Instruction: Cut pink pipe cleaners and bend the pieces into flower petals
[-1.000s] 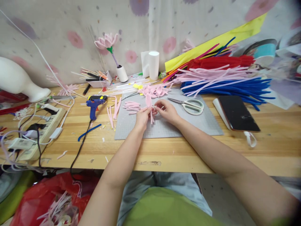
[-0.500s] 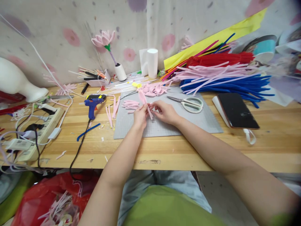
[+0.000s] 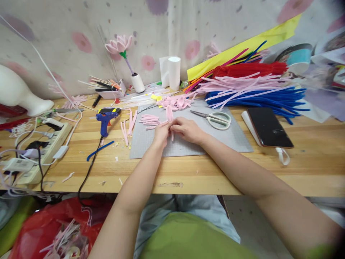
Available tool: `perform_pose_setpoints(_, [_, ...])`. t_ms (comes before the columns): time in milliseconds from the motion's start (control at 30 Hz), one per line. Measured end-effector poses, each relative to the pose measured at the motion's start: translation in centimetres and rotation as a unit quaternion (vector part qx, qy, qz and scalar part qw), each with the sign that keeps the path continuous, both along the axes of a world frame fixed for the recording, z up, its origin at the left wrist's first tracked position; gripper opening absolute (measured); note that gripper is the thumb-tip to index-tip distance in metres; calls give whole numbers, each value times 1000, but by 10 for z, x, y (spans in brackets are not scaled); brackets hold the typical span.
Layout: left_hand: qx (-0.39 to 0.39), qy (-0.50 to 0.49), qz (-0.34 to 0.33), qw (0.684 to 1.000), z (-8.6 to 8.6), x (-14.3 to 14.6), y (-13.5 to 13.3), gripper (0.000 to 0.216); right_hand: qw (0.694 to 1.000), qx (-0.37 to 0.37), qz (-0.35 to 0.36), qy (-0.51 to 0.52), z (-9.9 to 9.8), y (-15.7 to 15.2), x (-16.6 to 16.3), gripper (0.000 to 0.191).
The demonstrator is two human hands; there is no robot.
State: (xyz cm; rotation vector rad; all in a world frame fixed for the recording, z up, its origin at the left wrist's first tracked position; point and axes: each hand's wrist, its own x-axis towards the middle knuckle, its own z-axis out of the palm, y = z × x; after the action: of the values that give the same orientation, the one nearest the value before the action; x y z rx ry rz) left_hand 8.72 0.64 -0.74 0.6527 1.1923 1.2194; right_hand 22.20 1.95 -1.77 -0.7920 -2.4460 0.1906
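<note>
Over the grey cutting mat (image 3: 215, 145), my left hand (image 3: 161, 132) and my right hand (image 3: 187, 130) meet with fingers closed on a pink pipe-cleaner petal (image 3: 169, 113). Its looped top stands up above the fingers, and a short tail hangs below them. The fingers hide its middle. Behind the hands lies a pile of pink petals (image 3: 179, 102). Left of my left hand is a bunch of short pink pipe-cleaner pieces (image 3: 149, 119). Scissors (image 3: 215, 119) with pale handles rest on the mat, right of my right hand.
A blue glue gun (image 3: 105, 120) stands at left, near a power strip (image 3: 51, 154) with cables. Bundles of blue pipe cleaners (image 3: 250, 98) lie at back right, near a phone (image 3: 269, 126). A finished pink flower (image 3: 119, 45) stands in a white holder (image 3: 138, 83).
The petal has turned from leaning left to nearly upright. My right hand has moved left against my left hand, its fingers now closing on the petal's lower part.
</note>
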Motion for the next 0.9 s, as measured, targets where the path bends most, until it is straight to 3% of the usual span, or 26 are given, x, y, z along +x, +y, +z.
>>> perform_pose_setpoints(100, [-11, 11, -21, 1000, 0, -2, 1, 10, 991, -68, 5, 119, -4, 3, -1, 14])
perform_pose_setpoints(267, [-21, 32, -50, 998, -1, -1, 2, 10, 943, -175, -49, 280, -11, 14, -4, 7])
perform_pose_setpoints(467, [-14, 64, -84, 994, -4, 2, 1, 19, 957, -123, -71, 253, -8, 17, -7, 12])
perform_pose_setpoints(733, [35, 22, -164, 986, -3, 0, -2, 22, 936, -203, -91, 273, -7, 17, -6, 16])
perform_pose_setpoints(900, [61, 60, -149, 985, -7, 6, -5, 21, 906, -276, -80, 310, -5, 17, -4, 18])
